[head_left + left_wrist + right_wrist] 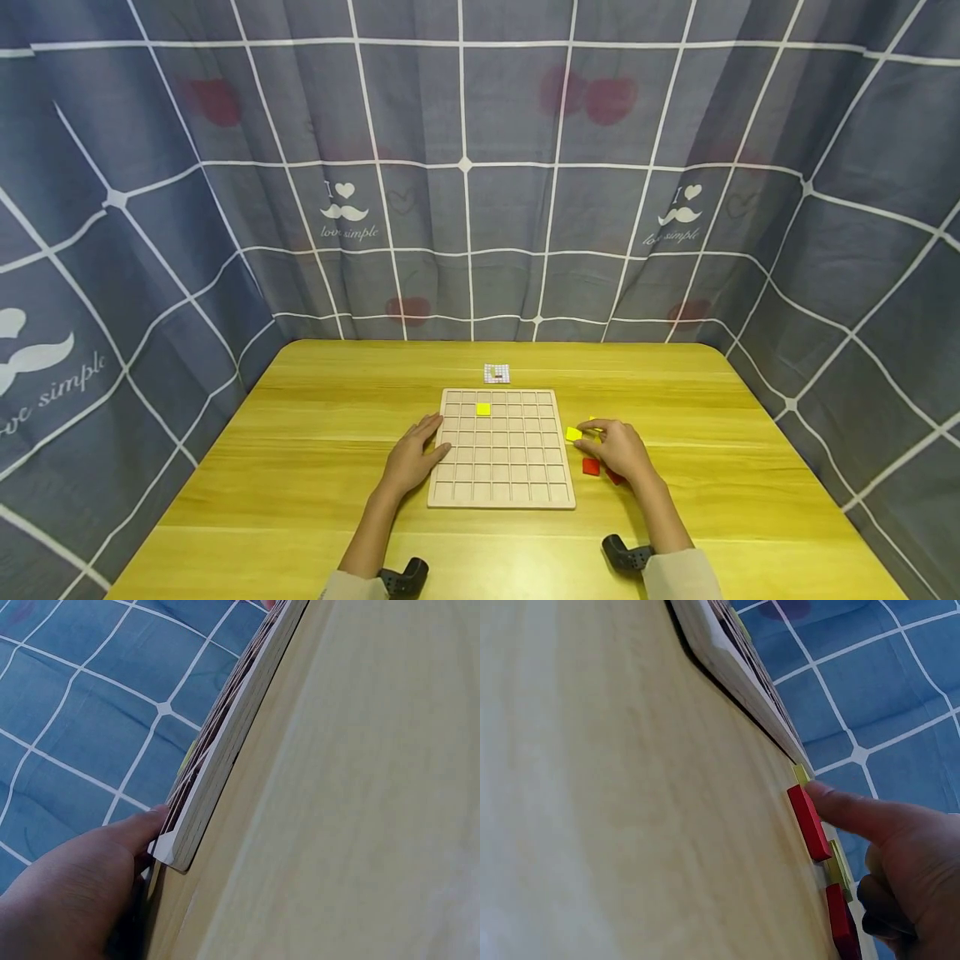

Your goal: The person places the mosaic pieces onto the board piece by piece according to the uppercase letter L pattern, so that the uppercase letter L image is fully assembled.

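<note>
A pale wooden grid board (501, 477) lies on the table, with one yellow square tile (483, 409) in its upper rows. My left hand (411, 454) rests at the board's left edge, fingers extended along the rim and thumb over the edge cells. In the left wrist view the thumb (146, 825) touches the board's corner. Right of the board, my right hand (617, 446) pinches another yellow tile (573, 434) between thumb and forefinger. Red tiles (591, 467) and more yellow ones (838, 871) lie under and beside this hand, partly hidden by it.
Behind the board lies a small white card (497, 373) printed with a grid. A dark blue checked curtain (502, 208) surrounds the far side and both sides of the wooden table (337, 392). Black wrist devices (626, 554) sit at both cuffs.
</note>
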`<move>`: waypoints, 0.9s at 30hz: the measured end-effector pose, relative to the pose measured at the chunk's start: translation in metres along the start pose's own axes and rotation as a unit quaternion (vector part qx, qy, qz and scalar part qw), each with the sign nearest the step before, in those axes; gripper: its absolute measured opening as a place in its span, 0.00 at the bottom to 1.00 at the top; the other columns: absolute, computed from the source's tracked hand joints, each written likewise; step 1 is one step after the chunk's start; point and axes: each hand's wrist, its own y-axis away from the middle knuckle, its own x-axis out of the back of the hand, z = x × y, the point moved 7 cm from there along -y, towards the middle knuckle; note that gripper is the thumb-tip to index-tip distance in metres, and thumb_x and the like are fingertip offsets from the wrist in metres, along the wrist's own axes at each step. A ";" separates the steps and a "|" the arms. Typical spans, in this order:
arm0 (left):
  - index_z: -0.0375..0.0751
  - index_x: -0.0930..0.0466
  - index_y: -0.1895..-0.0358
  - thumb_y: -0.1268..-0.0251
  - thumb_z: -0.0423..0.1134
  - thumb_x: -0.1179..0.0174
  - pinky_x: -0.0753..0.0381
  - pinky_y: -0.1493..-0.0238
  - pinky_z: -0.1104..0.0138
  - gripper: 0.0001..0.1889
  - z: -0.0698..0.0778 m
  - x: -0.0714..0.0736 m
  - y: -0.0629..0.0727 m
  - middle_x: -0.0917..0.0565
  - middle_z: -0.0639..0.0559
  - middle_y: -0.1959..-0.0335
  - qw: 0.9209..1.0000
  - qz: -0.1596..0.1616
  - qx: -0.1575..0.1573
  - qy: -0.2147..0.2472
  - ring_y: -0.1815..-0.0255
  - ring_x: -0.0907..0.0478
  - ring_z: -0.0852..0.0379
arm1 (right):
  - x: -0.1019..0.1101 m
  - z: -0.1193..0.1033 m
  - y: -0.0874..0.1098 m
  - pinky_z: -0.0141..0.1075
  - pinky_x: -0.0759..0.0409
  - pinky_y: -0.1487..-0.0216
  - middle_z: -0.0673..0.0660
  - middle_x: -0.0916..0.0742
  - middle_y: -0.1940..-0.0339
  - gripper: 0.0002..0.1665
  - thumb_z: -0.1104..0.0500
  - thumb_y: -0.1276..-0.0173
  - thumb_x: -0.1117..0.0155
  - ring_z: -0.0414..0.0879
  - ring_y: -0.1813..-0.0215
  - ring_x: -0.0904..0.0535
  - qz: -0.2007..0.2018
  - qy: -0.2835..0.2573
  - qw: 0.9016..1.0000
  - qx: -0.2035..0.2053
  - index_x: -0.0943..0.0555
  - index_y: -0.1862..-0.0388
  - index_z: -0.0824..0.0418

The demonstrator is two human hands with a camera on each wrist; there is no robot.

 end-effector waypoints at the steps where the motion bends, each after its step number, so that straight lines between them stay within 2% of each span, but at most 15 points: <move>1: 0.37 0.34 0.35 0.38 0.47 0.41 0.45 0.34 0.47 0.30 0.000 0.000 0.000 0.35 0.41 0.34 1.000 0.001 -0.002 0.000 0.32 0.42 0.42 | 0.000 0.001 0.000 0.33 0.41 0.82 0.50 0.22 0.84 0.19 0.48 0.47 0.28 0.41 0.84 0.41 0.000 0.002 1.000 -0.001 0.15 0.58 0.55; 5: 0.37 0.34 0.35 0.38 0.48 0.41 0.44 0.35 0.46 0.30 0.000 0.000 0.000 0.35 0.41 0.34 1.000 0.000 -0.002 -0.002 0.32 0.42 0.41 | -0.001 0.002 0.000 0.34 0.36 0.78 0.54 0.16 0.71 0.19 0.47 0.47 0.29 0.42 0.80 0.37 0.000 0.005 1.000 -0.009 0.15 0.58 0.55; 6: 0.37 0.34 0.35 0.38 0.48 0.41 0.44 0.35 0.46 0.30 0.000 0.000 0.000 0.35 0.41 0.34 1.000 0.000 0.000 -0.001 0.32 0.42 0.41 | 0.000 0.002 0.000 0.34 0.36 0.78 0.54 0.15 0.71 0.19 0.47 0.47 0.29 0.42 0.80 0.37 0.002 0.004 1.000 -0.011 0.15 0.58 0.54; 8: 0.37 0.34 0.35 0.38 0.48 0.41 0.43 0.35 0.45 0.30 0.001 0.001 0.000 0.35 0.41 0.34 1.000 -0.001 0.002 0.000 0.33 0.42 0.40 | 0.000 0.001 0.000 0.34 0.37 0.79 0.53 0.18 0.77 0.20 0.46 0.47 0.29 0.41 0.81 0.38 0.002 0.005 1.000 -0.012 0.15 0.58 0.54; 12: 0.37 0.34 0.35 0.38 0.48 0.41 0.43 0.36 0.43 0.30 0.001 0.001 0.001 0.36 0.41 0.34 1.000 -0.003 0.008 0.002 0.33 0.43 0.38 | 0.001 -0.005 0.000 0.33 0.42 0.83 0.49 0.28 0.90 0.20 0.46 0.46 0.30 0.40 0.85 0.43 0.008 0.002 1.000 -0.008 0.16 0.56 0.53; 18: 0.38 0.34 0.35 0.38 0.47 0.41 0.43 0.36 0.43 0.30 0.002 0.001 0.002 0.35 0.41 0.34 1.000 -0.001 0.010 0.000 0.33 0.42 0.37 | 0.001 -0.023 -0.007 0.30 0.46 0.85 0.46 0.38 0.92 0.21 0.44 0.45 0.32 0.39 0.86 0.49 0.017 -0.024 1.000 0.009 0.16 0.54 0.51; 22: 0.38 0.34 0.35 0.37 0.47 0.41 0.43 0.35 0.44 0.30 0.001 0.001 0.002 0.36 0.42 0.33 1.000 -0.001 0.010 0.001 0.33 0.43 0.39 | 0.000 -0.043 -0.016 0.28 0.52 0.85 0.45 0.42 0.91 0.19 0.47 0.44 0.31 0.37 0.86 0.53 0.036 -0.037 0.997 0.051 0.16 0.54 0.52; 27: 0.39 0.33 0.35 0.38 0.47 0.41 0.44 0.35 0.45 0.30 0.001 0.001 0.001 0.35 0.43 0.33 1.000 0.000 0.011 0.004 0.32 0.43 0.42 | -0.002 -0.072 -0.026 0.27 0.53 0.85 0.44 0.43 0.92 0.18 0.49 0.43 0.32 0.36 0.86 0.53 0.062 -0.038 0.993 0.096 0.16 0.54 0.53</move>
